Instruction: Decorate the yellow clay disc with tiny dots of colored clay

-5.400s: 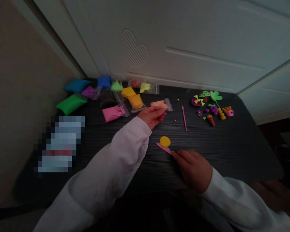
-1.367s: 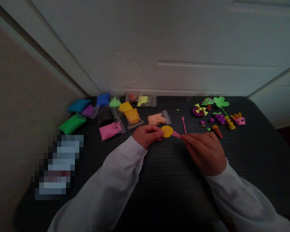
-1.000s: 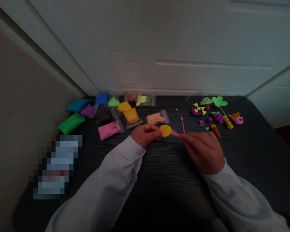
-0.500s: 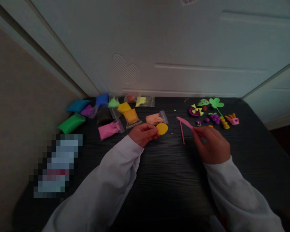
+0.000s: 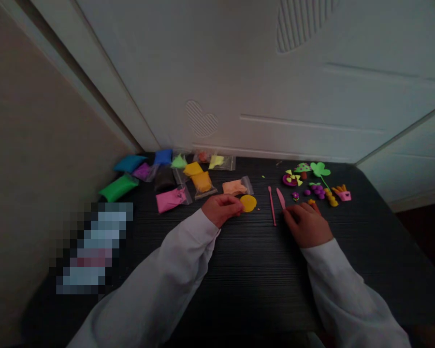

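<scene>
Between thumb and fingertips, my left hand (image 5: 223,209) pinches a flat round disc of yellow modelling clay (image 5: 248,203) by its left edge. My right hand (image 5: 308,223) is closed at the handle end of a pink plastic clay knife (image 5: 281,197), whose blade points away from me at the tabletop. A thin pink modelling stick (image 5: 271,205) lies just left of the knife. Just beyond my left hand rests an open bag of peach clay (image 5: 235,187). A brown cone-shaped clay piece (image 5: 314,207) is partly hidden behind my right hand.
Several bags of coloured clay, among them pink (image 5: 170,199), orange (image 5: 202,182) and green (image 5: 119,188), lie at the back left. Small clay models, including purple grapes (image 5: 317,191) and a pink fries box (image 5: 344,195), stand on the right. A pixelated panel (image 5: 96,249) lies left.
The yellow disc was lifted off the table into my left hand. The knife was at its edge, then my right hand drew it away right and lowered it beside the pink stick.
</scene>
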`<action>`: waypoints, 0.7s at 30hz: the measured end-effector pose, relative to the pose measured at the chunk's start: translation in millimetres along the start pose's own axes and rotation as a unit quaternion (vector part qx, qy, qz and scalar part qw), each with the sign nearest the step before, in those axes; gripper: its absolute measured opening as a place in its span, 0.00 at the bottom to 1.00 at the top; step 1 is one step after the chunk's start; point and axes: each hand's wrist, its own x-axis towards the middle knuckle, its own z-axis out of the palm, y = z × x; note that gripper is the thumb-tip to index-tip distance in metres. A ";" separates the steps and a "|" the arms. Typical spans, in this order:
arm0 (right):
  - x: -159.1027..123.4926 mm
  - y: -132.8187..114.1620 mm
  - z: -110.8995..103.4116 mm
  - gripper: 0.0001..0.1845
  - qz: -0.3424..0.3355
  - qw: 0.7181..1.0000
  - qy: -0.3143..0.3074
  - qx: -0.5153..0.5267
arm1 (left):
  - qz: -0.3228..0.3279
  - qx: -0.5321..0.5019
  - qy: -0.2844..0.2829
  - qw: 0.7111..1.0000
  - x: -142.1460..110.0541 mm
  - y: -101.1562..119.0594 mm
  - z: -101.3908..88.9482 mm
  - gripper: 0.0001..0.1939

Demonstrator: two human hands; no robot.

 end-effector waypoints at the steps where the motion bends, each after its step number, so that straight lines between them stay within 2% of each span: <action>1: 1.1 -3.9 -2.4 0.11 0.000 0.999 0.014 0.030 | 0.005 0.002 0.002 1.000 -0.1 -0.2 0.9 0.14; 3: 4.2 -17.5 -7.0 0.12 0.003 0.992 0.027 0.122 | 0.015 0.007 0.008 1.000 -0.4 -0.4 2.2 0.14; 6: 11.6 -47.0 -10.1 0.13 0.013 0.967 0.010 0.255 | 0.039 0.013 0.022 0.999 -0.9 -0.2 2.5 0.13; 8: 17.6 -65.2 -8.6 0.13 0.009 0.958 -0.022 0.287 | 0.056 0.014 0.032 0.998 -1.2 0.6 1.4 0.13; 10: 22.6 -77.3 -5.1 0.14 0.033 0.955 -0.011 0.295 | 0.068 0.018 0.040 0.997 -1.4 1.4 -0.4 0.14; 14: 25.2 -83.4 1.4 0.13 0.058 0.949 0.007 0.311 | 0.079 0.038 0.048 0.995 -1.2 0.5 -3.4 0.13; 21: 21.0 -75.9 1.2 0.13 0.070 0.937 -0.034 0.341 | 0.084 0.044 0.032 0.995 -0.1 -1.4 -2.1 0.10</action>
